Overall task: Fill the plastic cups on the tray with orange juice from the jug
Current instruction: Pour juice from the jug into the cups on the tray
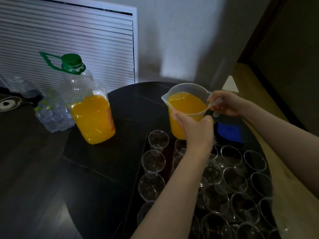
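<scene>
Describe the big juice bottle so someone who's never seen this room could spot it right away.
On the dark round table, left of the tray of clear cups, stands a large clear bottle. Only it has a green cap and loop handle, and it is half full of orange juice.

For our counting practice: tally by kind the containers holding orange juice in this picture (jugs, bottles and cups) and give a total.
Jugs: 1, the jug
Bottles: 1, the green-capped bottle
Cups: 0, the visible cups look empty
Total: 2
</scene>
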